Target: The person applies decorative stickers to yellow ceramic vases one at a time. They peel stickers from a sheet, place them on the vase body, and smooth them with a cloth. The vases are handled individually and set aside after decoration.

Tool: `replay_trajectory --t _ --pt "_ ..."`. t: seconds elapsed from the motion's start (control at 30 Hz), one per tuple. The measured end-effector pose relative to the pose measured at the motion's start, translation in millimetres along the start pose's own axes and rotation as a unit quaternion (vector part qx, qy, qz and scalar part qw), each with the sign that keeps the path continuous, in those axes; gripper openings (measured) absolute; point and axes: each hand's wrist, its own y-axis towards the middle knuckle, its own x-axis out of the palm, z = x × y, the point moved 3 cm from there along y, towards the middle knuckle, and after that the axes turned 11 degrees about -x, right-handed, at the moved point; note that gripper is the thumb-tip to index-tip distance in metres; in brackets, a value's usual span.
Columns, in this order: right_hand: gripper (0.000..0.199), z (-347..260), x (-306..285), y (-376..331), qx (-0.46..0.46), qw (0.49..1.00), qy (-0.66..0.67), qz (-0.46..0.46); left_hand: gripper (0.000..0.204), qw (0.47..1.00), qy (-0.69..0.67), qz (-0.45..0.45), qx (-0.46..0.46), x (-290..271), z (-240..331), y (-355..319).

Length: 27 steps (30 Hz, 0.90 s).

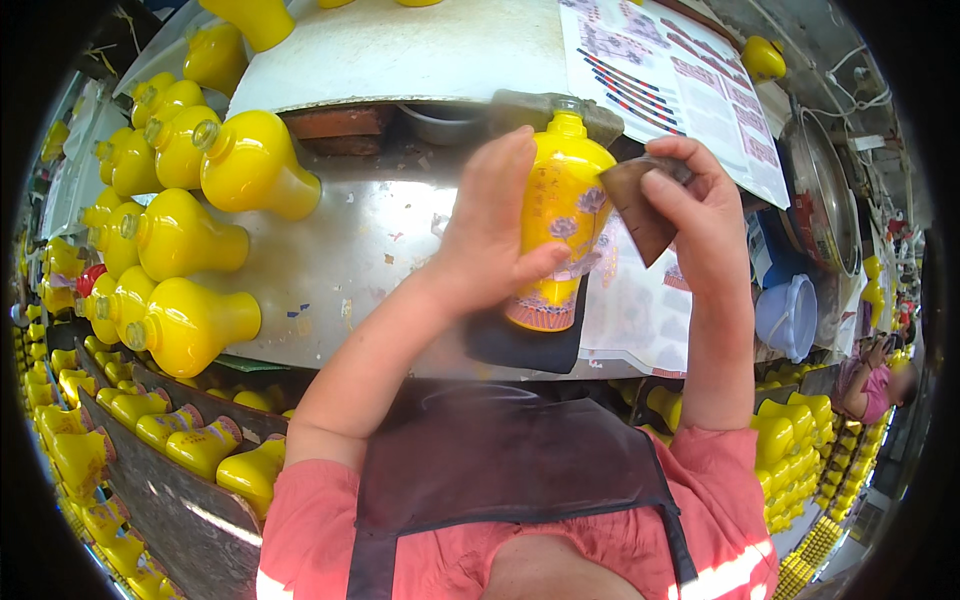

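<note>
A yellow bottle (562, 180) with purple flower decals lies neck away from me, its neck by a grey block (600, 122) and its base over a dark pad (525, 345). Along its left side, my left hand (490, 220) has its fingers stretched out, somewhat blurred, and the thumb reaches onto the bottle's front. My right hand (705, 190) pinches a flat brown scraper (638, 205) at the bottle's right side; whether its edge touches the bottle I cannot tell. Loose film shows near the lower decals.
Several plain yellow bottles (195, 245) lie at the left of the metal worktop (350, 260). Printed decal sheets (690, 80) spread at the upper right. A light-blue bucket (787, 318) stands at the right. Racks of yellow bottles (200, 440) flank me; another person (868, 385) is far right.
</note>
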Motion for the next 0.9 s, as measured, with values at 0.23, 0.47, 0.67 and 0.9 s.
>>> replay_trajectory --t 0.23,0.47,0.67,0.9 --pt "0.027 -54 55 14 -0.389 0.754 -0.515 -0.121 0.107 1.000 -0.009 -0.009 -0.007 -3 3 3" --pt "0.030 -49 50 25 -0.443 0.739 -0.488 -0.139 0.102 0.998 -0.023 -0.017 -0.052 -8 10 3" --pt "0.038 -33 52 -34 -0.637 0.620 -0.411 -0.204 0.059 0.994 -0.103 0.004 -0.019 -20 7 6" --pt "0.017 3 26 -82 -0.376 0.848 -0.327 -0.179 0.055 0.998 -0.063 0.008 0.000 -25 17 11"
